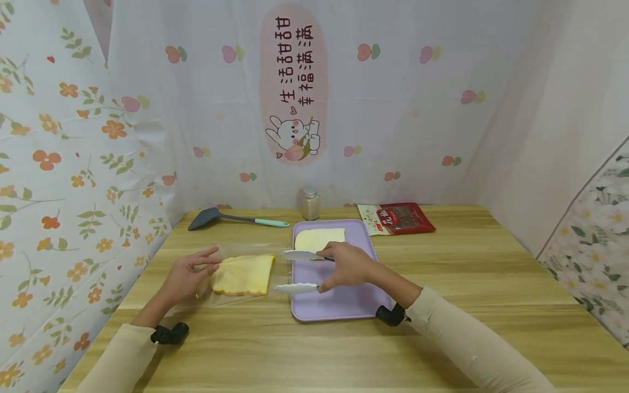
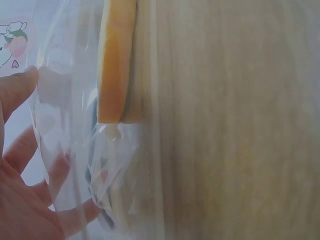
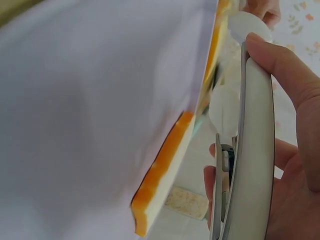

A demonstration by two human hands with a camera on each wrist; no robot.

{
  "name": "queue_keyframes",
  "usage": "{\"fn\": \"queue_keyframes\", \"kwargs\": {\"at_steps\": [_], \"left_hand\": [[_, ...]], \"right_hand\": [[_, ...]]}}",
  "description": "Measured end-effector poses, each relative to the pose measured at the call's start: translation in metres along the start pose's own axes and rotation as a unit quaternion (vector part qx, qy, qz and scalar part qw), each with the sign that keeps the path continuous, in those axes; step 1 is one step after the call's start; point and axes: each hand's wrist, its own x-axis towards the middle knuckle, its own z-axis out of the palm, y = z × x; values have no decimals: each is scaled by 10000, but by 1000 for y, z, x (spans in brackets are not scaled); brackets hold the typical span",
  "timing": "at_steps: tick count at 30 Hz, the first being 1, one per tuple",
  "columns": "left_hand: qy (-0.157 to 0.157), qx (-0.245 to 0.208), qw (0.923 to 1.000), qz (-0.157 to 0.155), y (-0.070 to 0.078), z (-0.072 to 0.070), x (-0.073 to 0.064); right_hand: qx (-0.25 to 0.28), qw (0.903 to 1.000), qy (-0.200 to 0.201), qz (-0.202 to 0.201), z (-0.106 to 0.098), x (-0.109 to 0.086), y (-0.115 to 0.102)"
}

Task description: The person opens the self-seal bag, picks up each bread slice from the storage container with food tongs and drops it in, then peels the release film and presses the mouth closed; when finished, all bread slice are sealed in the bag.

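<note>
My pale two-armed tongs (image 3: pixel 256 145): smooth w/ metal edges. Clear crinkly bag (image 2: pixel 56 102): glossy plas. Lilac rect. tray (image 1: pixel 344 303): matt plas. Yellow-brown grained counter (image 1: pixel 255 352): wood-look. My beige sleeves (image 1: pixel 467 338): matt cloth.

- On the tabletop (image 1: pixel 442 262), the tray (image 1: pixel 344 303) lies mid-way across, a bread slice (image 1: pixel 319 238) on its far part.
- Left of the tray, another slice (image 1: pixel 243 275) lies in a plastic bag (image 1: pixel 282 267), the left hand (image 1: pixel 189 273) at the bag's left end.
- The right hand (image 1: pixel 348 263) is above the tray; the tongs (image 1: pixel 302 288) reach across its left edge.
- The spatula (image 1: pixel 238 218) lies behind the bag.
- The jar (image 1: pixel 310 204) stands behind the tray; the packet (image 1: pixel 397 218) lies right of the jar.
</note>
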Motion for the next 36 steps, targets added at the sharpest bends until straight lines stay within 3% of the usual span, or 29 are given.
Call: {"fn": "queue_keyframes", "kwargs": {"at_steps": [11,30,36], "left_hand": [[-26,-136,9998,-168,-5,2,-1],[13,63,10000,1,-4,1,-2],[82,-77,9999,45,-4,3,-2]], "right_hand": [[72,10000,19,61,-7,-13,9],[-84,9983,151,559,-15,-37,42],[-156,9976,217,634,-18,-42,57]]}}
